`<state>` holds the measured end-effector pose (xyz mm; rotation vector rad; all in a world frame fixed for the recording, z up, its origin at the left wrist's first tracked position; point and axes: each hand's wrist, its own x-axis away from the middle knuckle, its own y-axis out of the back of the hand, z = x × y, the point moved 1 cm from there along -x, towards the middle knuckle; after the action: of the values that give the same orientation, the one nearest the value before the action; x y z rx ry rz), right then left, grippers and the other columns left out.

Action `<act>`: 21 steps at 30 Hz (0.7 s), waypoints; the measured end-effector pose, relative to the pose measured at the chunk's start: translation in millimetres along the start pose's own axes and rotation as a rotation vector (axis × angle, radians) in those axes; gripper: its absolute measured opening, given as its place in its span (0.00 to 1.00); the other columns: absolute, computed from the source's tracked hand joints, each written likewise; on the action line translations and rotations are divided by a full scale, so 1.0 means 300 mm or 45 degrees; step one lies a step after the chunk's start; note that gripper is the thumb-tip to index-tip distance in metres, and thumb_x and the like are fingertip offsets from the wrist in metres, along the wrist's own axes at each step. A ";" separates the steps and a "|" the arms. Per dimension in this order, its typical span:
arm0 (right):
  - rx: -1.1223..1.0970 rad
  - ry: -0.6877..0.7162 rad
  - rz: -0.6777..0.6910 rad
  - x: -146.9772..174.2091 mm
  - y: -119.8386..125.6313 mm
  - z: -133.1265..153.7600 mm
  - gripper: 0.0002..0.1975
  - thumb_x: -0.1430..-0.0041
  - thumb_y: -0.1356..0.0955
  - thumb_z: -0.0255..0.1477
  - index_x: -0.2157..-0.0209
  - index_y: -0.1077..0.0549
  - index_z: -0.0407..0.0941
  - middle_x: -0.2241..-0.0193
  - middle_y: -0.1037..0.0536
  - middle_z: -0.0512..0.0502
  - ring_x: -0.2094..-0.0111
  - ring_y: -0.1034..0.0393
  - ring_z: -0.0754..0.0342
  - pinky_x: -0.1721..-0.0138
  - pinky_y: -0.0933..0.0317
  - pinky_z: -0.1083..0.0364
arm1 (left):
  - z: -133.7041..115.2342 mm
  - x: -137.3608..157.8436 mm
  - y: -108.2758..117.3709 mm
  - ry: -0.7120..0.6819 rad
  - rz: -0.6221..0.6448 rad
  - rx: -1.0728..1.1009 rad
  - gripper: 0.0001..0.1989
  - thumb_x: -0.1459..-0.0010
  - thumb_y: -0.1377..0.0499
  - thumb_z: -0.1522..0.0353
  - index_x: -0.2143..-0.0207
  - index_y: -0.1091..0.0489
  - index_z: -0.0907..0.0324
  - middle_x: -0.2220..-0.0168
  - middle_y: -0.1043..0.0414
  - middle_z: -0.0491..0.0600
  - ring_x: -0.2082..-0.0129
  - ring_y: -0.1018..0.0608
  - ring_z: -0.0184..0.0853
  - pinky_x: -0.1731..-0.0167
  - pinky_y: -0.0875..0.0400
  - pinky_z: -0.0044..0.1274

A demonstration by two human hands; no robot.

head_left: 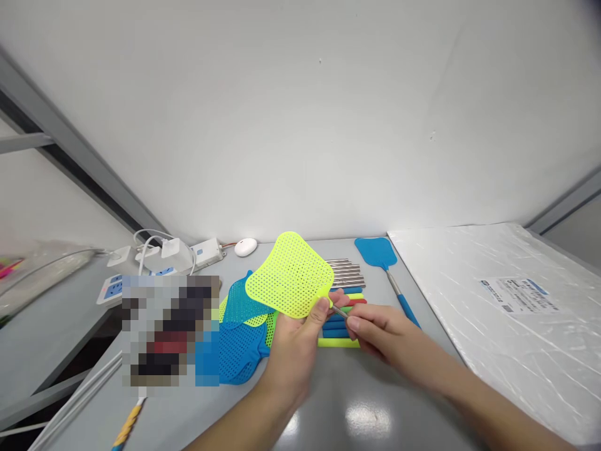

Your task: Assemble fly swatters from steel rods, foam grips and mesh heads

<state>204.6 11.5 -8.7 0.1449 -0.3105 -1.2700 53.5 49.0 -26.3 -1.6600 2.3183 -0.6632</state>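
My left hand [300, 341] grips a yellow fly swatter head [291, 275] near its neck, the thumb pressed on the base. A thin metal rod [339, 311] meets that neck, and my right hand [385, 332] pinches it from the right; how deep it sits in the neck I cannot tell. Blue swatter heads [239, 351] lie in a pile to the left, with yellow and green ones partly under them. Behind my hands are several metal rods [347, 274] and several coloured handle tubes [335, 326], partly covered by my fingers.
A blue fly swatter [377, 252] with rod and handle lies at the back right. Beside it is a large plastic-wrapped white panel [469, 300] with a label. On the left are a power strip [113, 289], chargers, cables and a round white case [245, 247]. A blurred-out patch hides something there.
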 end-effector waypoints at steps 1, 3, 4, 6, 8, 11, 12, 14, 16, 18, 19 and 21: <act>-0.138 -0.076 0.092 0.000 0.007 0.000 0.18 0.35 0.42 0.42 0.74 0.39 0.46 0.83 0.42 0.57 0.82 0.52 0.61 0.81 0.57 0.60 | -0.008 -0.002 0.001 -0.002 0.016 0.014 0.13 0.42 0.40 0.64 0.58 0.25 0.62 0.57 0.23 0.55 0.53 0.24 0.40 0.48 0.32 0.31; -0.271 -0.155 0.174 0.000 0.016 0.001 0.18 0.35 0.42 0.43 0.73 0.39 0.46 0.84 0.46 0.58 0.83 0.57 0.61 0.82 0.62 0.60 | -0.021 -0.007 0.006 0.007 0.039 0.025 0.12 0.42 0.40 0.64 0.60 0.25 0.62 0.59 0.23 0.55 0.55 0.23 0.40 0.50 0.31 0.31; -0.254 -0.145 0.147 0.000 0.019 0.003 0.18 0.35 0.41 0.43 0.73 0.39 0.46 0.84 0.46 0.58 0.82 0.56 0.61 0.82 0.61 0.60 | -0.024 -0.009 0.008 0.014 0.048 0.025 0.12 0.43 0.39 0.64 0.60 0.25 0.62 0.59 0.23 0.55 0.56 0.22 0.40 0.50 0.31 0.31; -0.106 -0.058 0.025 0.002 0.020 0.011 0.17 0.35 0.41 0.42 0.74 0.38 0.46 0.81 0.42 0.56 0.80 0.52 0.61 0.80 0.56 0.60 | -0.024 -0.012 0.014 0.021 0.059 0.012 0.12 0.42 0.40 0.63 0.60 0.25 0.62 0.59 0.23 0.56 0.56 0.22 0.41 0.51 0.30 0.32; 0.100 0.063 -0.106 0.006 0.014 0.019 0.17 0.34 0.41 0.40 0.74 0.36 0.46 0.78 0.37 0.54 0.77 0.45 0.59 0.76 0.49 0.60 | -0.014 -0.014 0.016 0.033 0.088 -0.011 0.13 0.42 0.40 0.63 0.59 0.25 0.62 0.56 0.24 0.56 0.55 0.23 0.41 0.51 0.31 0.33; 0.286 0.203 -0.183 0.009 -0.001 0.022 0.17 0.33 0.43 0.38 0.69 0.30 0.47 0.71 0.27 0.49 0.68 0.34 0.54 0.66 0.40 0.56 | 0.013 -0.013 0.011 0.101 0.200 -0.052 0.14 0.42 0.40 0.64 0.56 0.25 0.61 0.52 0.26 0.57 0.51 0.25 0.42 0.48 0.33 0.32; 0.310 0.239 -0.187 0.008 -0.007 0.021 0.16 0.33 0.44 0.38 0.65 0.28 0.48 0.67 0.25 0.47 0.64 0.32 0.52 0.62 0.38 0.55 | 0.023 -0.011 0.007 0.122 0.235 -0.058 0.14 0.41 0.41 0.65 0.55 0.25 0.61 0.51 0.26 0.57 0.50 0.26 0.41 0.47 0.34 0.32; 0.350 0.292 -0.191 0.004 -0.015 0.021 0.16 0.33 0.44 0.37 0.58 0.28 0.50 0.60 0.24 0.46 0.56 0.31 0.51 0.55 0.38 0.53 | 0.035 -0.006 0.001 0.119 0.256 -0.055 0.14 0.40 0.42 0.65 0.56 0.25 0.62 0.52 0.26 0.57 0.50 0.26 0.41 0.46 0.35 0.33; 0.400 0.290 -0.191 -0.002 -0.015 0.026 0.15 0.33 0.44 0.35 0.56 0.28 0.50 0.59 0.24 0.47 0.56 0.30 0.52 0.54 0.38 0.54 | 0.032 -0.004 0.001 0.067 0.216 -0.054 0.12 0.40 0.42 0.65 0.59 0.24 0.62 0.52 0.25 0.57 0.51 0.26 0.41 0.47 0.35 0.33; 0.436 0.244 -0.175 -0.006 -0.006 0.036 0.15 0.33 0.44 0.36 0.62 0.29 0.49 0.65 0.24 0.50 0.63 0.30 0.54 0.61 0.37 0.56 | 0.010 -0.012 0.012 0.000 0.134 -0.067 0.11 0.40 0.42 0.64 0.62 0.23 0.61 0.55 0.24 0.56 0.53 0.25 0.40 0.48 0.34 0.32; 0.439 0.214 -0.161 -0.007 0.001 0.041 0.16 0.32 0.44 0.36 0.66 0.30 0.48 0.69 0.25 0.51 0.68 0.32 0.55 0.65 0.38 0.57 | -0.007 -0.021 0.023 -0.045 0.078 -0.058 0.11 0.40 0.42 0.63 0.64 0.23 0.61 0.57 0.24 0.55 0.55 0.24 0.38 0.50 0.33 0.31; 0.405 0.159 -0.109 -0.008 0.018 0.048 0.18 0.33 0.45 0.39 0.73 0.35 0.46 0.76 0.32 0.53 0.74 0.38 0.57 0.73 0.42 0.59 | -0.051 -0.046 0.052 -0.157 -0.047 0.007 0.12 0.41 0.42 0.62 0.65 0.24 0.61 0.61 0.23 0.52 0.58 0.23 0.36 0.51 0.32 0.30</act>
<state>204.6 16.2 6.1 0.5113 -0.4006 -1.2833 38.7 69.7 -21.4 -1.6946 2.2036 -0.5567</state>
